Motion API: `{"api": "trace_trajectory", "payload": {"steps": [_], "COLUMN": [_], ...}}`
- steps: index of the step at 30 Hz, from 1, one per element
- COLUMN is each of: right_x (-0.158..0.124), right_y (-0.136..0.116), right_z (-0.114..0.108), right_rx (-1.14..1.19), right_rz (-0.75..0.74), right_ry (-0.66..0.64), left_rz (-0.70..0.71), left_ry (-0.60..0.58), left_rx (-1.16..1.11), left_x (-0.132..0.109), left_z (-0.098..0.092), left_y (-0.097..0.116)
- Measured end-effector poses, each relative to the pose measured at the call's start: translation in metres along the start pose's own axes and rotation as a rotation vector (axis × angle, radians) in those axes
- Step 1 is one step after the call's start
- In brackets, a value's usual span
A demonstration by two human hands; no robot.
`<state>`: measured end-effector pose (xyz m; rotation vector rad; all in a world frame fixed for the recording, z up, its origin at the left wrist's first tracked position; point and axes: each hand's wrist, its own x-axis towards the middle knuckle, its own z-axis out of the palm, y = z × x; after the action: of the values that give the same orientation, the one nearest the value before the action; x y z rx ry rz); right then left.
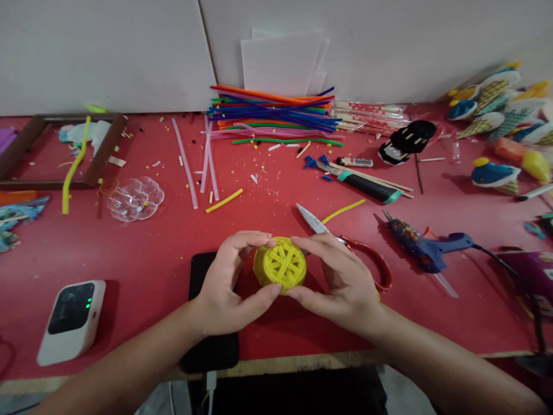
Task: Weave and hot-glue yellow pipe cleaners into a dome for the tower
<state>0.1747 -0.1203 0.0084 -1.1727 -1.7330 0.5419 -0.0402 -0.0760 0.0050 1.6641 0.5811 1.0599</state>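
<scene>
Between both hands is a small round yellow pipe-cleaner piece [284, 266], its top crossed by strips like wheel spokes. My left hand [237, 282] grips its left side with thumb and fingers. On the other side, my right hand [334, 279] holds it the same way, fingertips at the upper edge and thumb at the lower. Scissors with red handles [380, 268] lie partly under my right hand. A cut yellow pipe cleaner [344, 211] rests by the blades. Beneath my left wrist is a black phone [211, 351] with a white cable.
A blue glue gun [425, 245] lies at right, near craft knife [367, 187]. Colourful pipe cleaners [272, 112] are heaped at the back. A white device [71, 323], a clear flower-shaped tray [136, 199] and a brown frame [47, 185] occupy the left. Stuffed cone figures [495, 176] sit far right.
</scene>
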Motion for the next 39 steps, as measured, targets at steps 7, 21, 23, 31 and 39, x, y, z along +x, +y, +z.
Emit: {"api": "trace_trajectory", "payload": {"steps": [7, 21, 23, 31, 39], "right_x": [0.002, 0.0, 0.002, 0.008, 0.007], "right_y": [0.001, 0.011, 0.01, 0.014, 0.015], "right_z": [0.002, -0.001, -0.003, -0.023, -0.015], "right_rx": [0.063, 0.367, 0.453, 0.598, 0.514], "right_rz": [0.017, 0.066, 0.089, 0.217, 0.202], "right_ry": [-0.064, -0.056, -0.025, 0.188, 0.122], "left_rz": [-0.102, -0.522, -0.563, -0.792, -0.704], "left_ry": [-0.024, 0.013, -0.045, 0.058, 0.292], "left_rx": [-0.222, -0.093, -0.071, -0.236, -0.185], "left_x": [0.0, 0.04, 0.053, 0.155, 0.226], "left_z": [-0.002, -0.034, -0.036, -0.023, -0.04], "left_y": [0.007, 0.018, 0.019, 0.002, -0.035]}}
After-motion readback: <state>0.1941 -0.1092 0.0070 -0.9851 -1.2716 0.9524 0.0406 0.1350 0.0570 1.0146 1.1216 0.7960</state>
